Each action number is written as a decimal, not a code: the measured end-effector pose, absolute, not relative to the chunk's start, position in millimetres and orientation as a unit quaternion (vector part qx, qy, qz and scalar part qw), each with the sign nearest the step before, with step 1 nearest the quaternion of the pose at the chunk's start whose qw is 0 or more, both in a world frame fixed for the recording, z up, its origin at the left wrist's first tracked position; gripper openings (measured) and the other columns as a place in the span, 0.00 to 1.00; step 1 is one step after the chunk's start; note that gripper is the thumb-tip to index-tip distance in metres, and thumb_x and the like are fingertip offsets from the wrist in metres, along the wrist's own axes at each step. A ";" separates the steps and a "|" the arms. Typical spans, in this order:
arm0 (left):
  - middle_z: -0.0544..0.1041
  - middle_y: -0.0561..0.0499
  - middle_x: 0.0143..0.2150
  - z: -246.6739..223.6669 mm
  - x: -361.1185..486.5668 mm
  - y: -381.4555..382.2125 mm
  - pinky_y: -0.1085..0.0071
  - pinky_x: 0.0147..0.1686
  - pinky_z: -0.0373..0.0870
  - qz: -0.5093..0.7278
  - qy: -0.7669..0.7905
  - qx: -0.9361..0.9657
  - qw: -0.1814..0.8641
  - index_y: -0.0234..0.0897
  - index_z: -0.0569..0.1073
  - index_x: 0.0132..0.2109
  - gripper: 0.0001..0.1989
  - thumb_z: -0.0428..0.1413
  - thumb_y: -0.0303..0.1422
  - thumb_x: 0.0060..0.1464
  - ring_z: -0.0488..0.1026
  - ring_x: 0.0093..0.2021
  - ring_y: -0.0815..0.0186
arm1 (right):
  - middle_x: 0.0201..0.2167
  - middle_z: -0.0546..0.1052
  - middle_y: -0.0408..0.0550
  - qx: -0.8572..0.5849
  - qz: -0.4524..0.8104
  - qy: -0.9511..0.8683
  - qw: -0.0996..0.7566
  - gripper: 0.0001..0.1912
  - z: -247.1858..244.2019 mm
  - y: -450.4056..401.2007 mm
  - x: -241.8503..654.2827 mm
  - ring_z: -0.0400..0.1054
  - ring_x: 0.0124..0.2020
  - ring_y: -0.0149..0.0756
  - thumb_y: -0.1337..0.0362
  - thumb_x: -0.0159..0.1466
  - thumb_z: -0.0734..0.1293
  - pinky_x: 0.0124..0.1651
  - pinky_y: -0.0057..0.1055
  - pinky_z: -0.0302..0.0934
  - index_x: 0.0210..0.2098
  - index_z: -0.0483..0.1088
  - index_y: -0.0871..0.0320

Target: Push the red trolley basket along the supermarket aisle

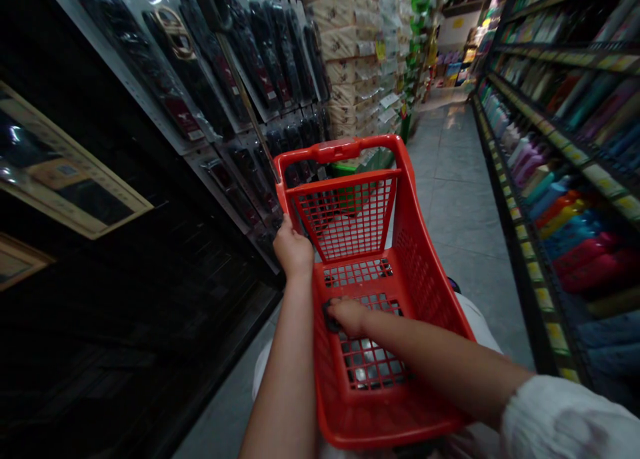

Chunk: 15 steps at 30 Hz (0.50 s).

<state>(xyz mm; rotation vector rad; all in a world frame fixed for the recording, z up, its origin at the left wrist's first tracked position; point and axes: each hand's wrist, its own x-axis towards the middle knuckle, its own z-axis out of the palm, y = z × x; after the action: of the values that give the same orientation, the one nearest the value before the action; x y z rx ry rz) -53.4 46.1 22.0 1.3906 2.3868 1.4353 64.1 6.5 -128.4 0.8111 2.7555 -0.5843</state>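
A red plastic shopping basket with grid-patterned panels stands in front of me, tilted in view. My left hand is closed round its left rim, near the far left corner. Inside the basket, my right hand is closed on a small dark object at the left side of the basket's floor. Most of that object is hidden by the fingers, and its kind is unclear. A thin metal rod rises from the basket's far left corner toward the upper left.
Packaged belts hang on a panel at the left, beside a dark wall with framed pieces. Stacked wrapped packs stand ahead. Shelves of colourful goods line the right side of a grey tiled aisle.
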 end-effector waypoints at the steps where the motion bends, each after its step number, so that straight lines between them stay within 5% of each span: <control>1: 0.78 0.38 0.55 22.5 -53.2 45.8 0.65 0.58 0.68 0.458 0.768 0.447 0.014 0.30 0.71 0.62 0.27 0.47 0.18 0.57 0.75 0.57 0.55 | 0.49 0.76 0.56 0.253 -0.192 0.941 0.119 0.17 -126.7 2.1 68.8 0.72 0.46 0.45 0.70 0.57 0.69 0.47 0.34 0.66 0.47 0.74 0.60; 4: 0.78 0.38 0.56 23.5 -51.7 45.4 0.65 0.58 0.68 0.458 0.768 0.447 0.014 0.31 0.71 0.62 0.27 0.46 0.18 0.57 0.74 0.58 0.56 | 0.48 0.76 0.53 0.219 -0.192 0.945 0.146 0.15 -121.1 0.1 87.3 0.73 0.46 0.43 0.69 0.57 0.70 0.48 0.33 0.65 0.45 0.75 0.57; 7: 0.77 0.38 0.56 24.3 -49.3 45.6 0.66 0.58 0.67 0.463 0.767 0.444 0.020 0.29 0.70 0.63 0.27 0.46 0.18 0.57 0.74 0.58 0.56 | 0.51 0.75 0.51 0.355 -0.199 0.902 0.145 0.17 -112.7 20.9 111.3 0.71 0.51 0.44 0.70 0.59 0.68 0.49 0.33 0.64 0.48 0.74 0.54; 12: 0.78 0.37 0.55 24.6 -47.6 47.9 0.65 0.59 0.67 0.471 0.768 0.434 0.027 0.28 0.70 0.63 0.27 0.47 0.18 0.57 0.74 0.58 0.55 | 0.56 0.70 0.64 0.531 -0.162 0.821 0.133 0.22 -106.4 34.7 124.4 0.67 0.56 0.53 0.75 0.65 0.56 0.48 0.43 0.65 0.56 0.69 0.60; 15: 0.79 0.38 0.54 22.2 -49.5 50.0 0.63 0.59 0.67 0.500 0.750 0.432 0.036 0.30 0.72 0.61 0.27 0.48 0.18 0.56 0.74 0.58 0.54 | 0.53 0.73 0.55 0.465 -0.181 0.856 0.135 0.22 -115.1 -3.2 104.2 0.69 0.53 0.46 0.76 0.61 0.62 0.49 0.36 0.65 0.52 0.71 0.56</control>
<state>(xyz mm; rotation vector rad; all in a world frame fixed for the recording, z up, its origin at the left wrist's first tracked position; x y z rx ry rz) -49.5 50.0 22.2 1.3263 2.3048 1.5352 104.2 -3.2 -115.1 1.3467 2.4798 -0.5254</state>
